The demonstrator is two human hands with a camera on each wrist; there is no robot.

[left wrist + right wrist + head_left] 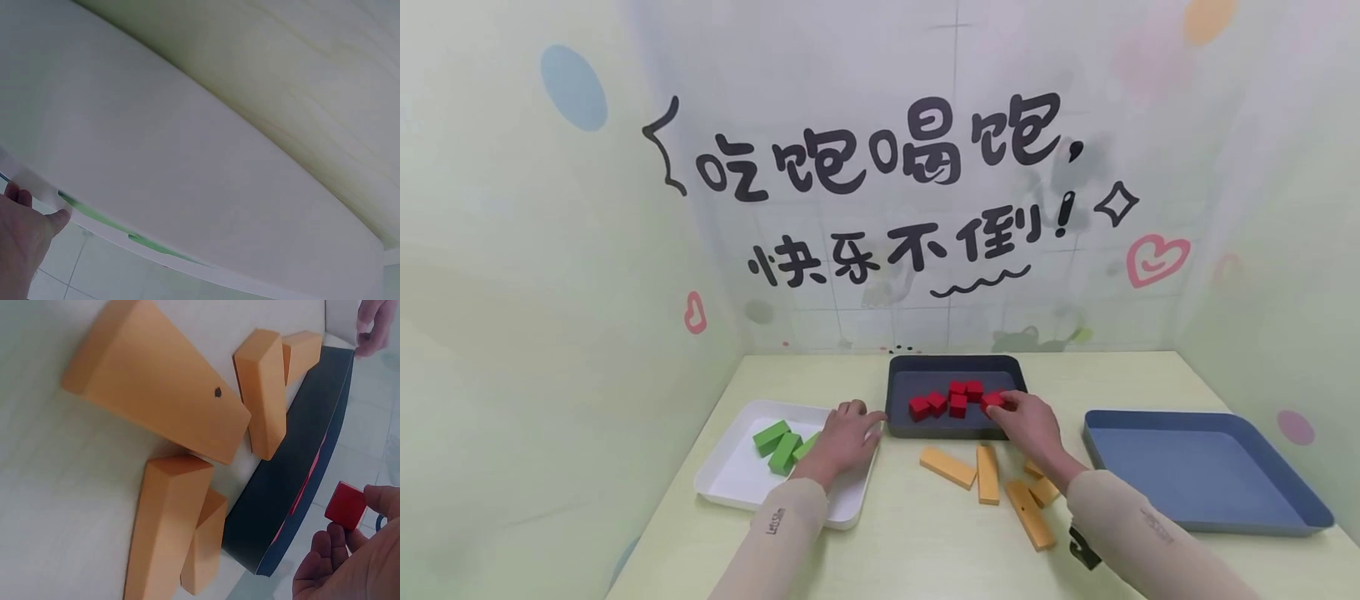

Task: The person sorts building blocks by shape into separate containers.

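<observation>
My right hand (1030, 421) pinches a red cube (345, 505) between thumb and fingertips, over the right side of the small dark tray (955, 432). Several other red cubes (957, 407) lie loose in that tray. My left hand (844, 442) hovers over the right side of the white tray (737, 492) with its fingers loosely bent. Its thumb reaches to the dark tray's left edge; whether it touches is unclear. Green blocks (785, 452) lie in the white tray, partly hidden by this hand. In the left wrist view the white tray's outer wall fills most of the picture.
Several orange-yellow blocks (988, 475) lie on the table (925, 542) in front of the dark tray, some partly under the right forearm. A larger blue-grey tray (1195, 467) stands at the right. Walls with painted writing enclose the table at the back and sides.
</observation>
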